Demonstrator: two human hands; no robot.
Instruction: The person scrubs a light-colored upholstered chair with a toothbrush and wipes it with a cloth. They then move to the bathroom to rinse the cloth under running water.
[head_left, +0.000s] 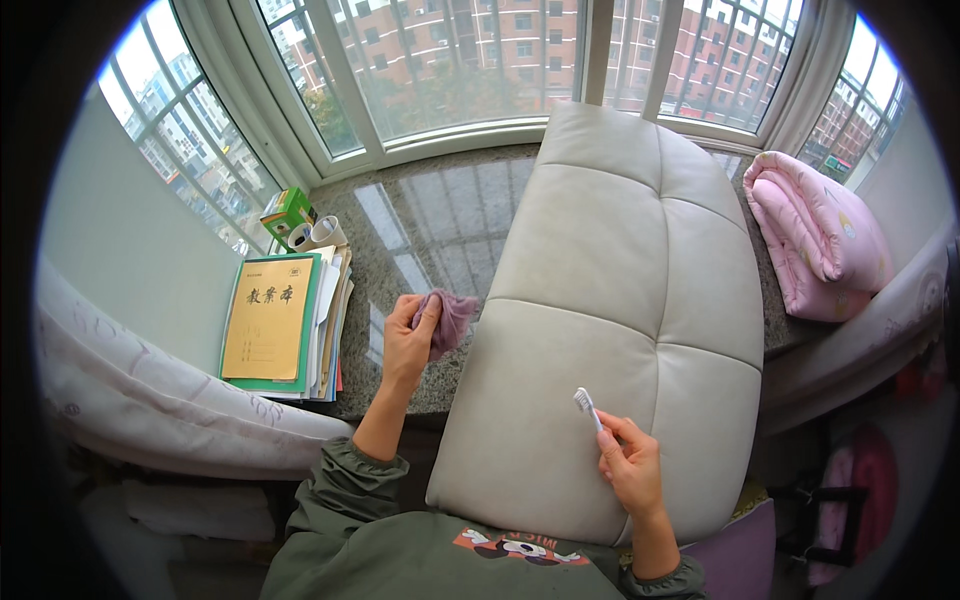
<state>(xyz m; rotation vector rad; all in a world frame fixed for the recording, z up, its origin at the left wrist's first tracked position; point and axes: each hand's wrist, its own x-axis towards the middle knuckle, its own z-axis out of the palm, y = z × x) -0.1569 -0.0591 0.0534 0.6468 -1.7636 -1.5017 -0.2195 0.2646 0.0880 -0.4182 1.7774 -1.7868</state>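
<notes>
A crumpled mauve cloth (454, 324) is bunched in my left hand (409, 334), held over the stone windowsill just left of the cushion. My right hand (631, 461) grips a white toothbrush (585, 405) by its handle, with the bristle head pointing up and away from me. Beneath the brush lies a large cream leather-look cushion (577, 247), its surface divided into padded panels by stitched seams. Its near end reaches my body and its far end leans towards the window. From this angle I cannot tell whether the bristles touch the cushion.
On the left of the granite sill (420, 225) a stack of notebooks and papers (270, 322) stands near two white cups (327, 231) and a green box (289, 214). A folded pink quilt (821, 240) sits at the right. Curtains (187, 405) hang at both sides.
</notes>
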